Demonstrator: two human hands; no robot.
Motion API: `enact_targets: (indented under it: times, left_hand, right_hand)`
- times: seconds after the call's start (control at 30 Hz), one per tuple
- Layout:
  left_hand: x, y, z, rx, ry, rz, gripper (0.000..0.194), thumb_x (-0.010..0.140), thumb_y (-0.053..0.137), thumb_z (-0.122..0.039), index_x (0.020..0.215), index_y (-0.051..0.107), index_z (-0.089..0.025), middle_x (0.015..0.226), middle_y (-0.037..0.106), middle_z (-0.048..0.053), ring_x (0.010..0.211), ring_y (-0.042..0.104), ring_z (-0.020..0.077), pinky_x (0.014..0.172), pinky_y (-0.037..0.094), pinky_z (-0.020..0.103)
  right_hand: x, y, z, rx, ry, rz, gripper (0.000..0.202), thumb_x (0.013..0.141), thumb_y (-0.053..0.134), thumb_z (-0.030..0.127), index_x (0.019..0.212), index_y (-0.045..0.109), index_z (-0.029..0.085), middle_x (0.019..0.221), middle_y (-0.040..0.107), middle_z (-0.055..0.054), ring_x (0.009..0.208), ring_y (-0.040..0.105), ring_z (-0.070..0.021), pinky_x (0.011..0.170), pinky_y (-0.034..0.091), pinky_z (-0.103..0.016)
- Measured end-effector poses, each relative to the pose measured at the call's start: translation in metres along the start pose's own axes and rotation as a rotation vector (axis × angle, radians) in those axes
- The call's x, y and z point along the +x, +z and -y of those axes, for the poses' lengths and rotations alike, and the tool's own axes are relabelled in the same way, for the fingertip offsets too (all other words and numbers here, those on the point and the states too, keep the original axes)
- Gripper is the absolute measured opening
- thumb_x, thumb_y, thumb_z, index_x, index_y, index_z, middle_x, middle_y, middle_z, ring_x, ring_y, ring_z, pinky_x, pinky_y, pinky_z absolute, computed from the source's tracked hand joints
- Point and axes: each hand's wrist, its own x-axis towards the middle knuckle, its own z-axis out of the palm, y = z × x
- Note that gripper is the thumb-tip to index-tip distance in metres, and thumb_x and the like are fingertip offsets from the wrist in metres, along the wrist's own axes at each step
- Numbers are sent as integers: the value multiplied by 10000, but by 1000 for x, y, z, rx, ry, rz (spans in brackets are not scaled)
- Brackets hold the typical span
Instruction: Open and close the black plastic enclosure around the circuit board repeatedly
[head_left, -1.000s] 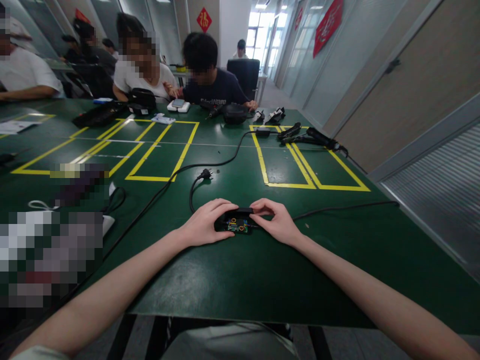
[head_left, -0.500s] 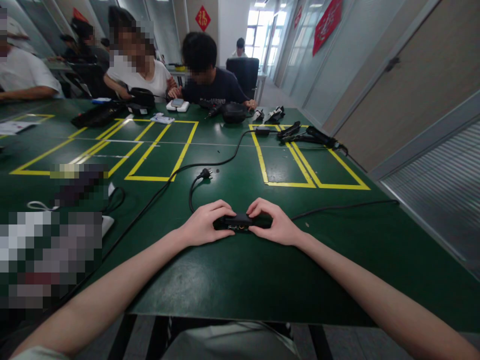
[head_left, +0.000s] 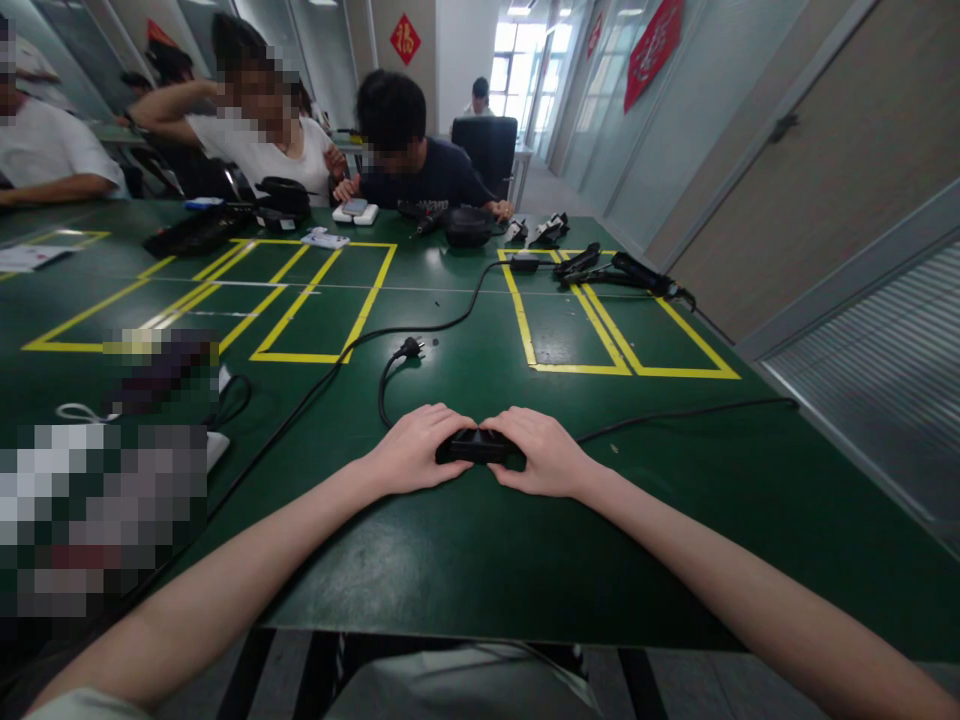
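One black case (head_left: 480,446), on or just above the bench (head_left: 480,560), between left hand (head_left: 420,447) and right hand (head_left: 541,450); fingers (head_left: 454,420) of both grip its ends. Likely light, rigid, smooth; best held endwise. Beyond: one plug (head_left: 410,347), one long cable (head_left: 379,331) with one inline box (head_left: 525,262).

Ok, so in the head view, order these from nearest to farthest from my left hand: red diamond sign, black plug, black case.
1. Black case: gripped by your left hand, on its right side.
2. Black plug: on the table, out ahead of that hand.
3. Red diamond sign: farthest ahead, high in the background.
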Motion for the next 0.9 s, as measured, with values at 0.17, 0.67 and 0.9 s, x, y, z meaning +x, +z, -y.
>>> enact_targets:
  times: [0.17,0.67,0.9]
  left_hand:
    - [1,2,-2,103,-10,32,306,833,706,-178,1129,626,-188,1040,739,75,958,699,258,872,545,379]
    - [-2,0,1,205,164,9,301,1029,544,-399,1135,693,-161,934,757,92,842,695,236,850,493,387]
    - [-2,0,-2,198,148,-16,447,1059,509,-499,1295,657,-149,1033,767,124,920,699,248,855,513,386]
  right_hand:
    - [-1,1,-1,-84,0,104,338,931,631,249,1249,618,134,1009,718,-128,885,669,-255,769,543,-365]
    - [-2,-5,2,-80,0,78,311,1006,603,403,1179,687,158,983,740,-111,850,681,-244,744,520,-365]
    - [-5,-5,-2,-86,-77,0,308,1041,582,414,1158,694,153,913,746,-103,787,666,-233,695,492,-352]
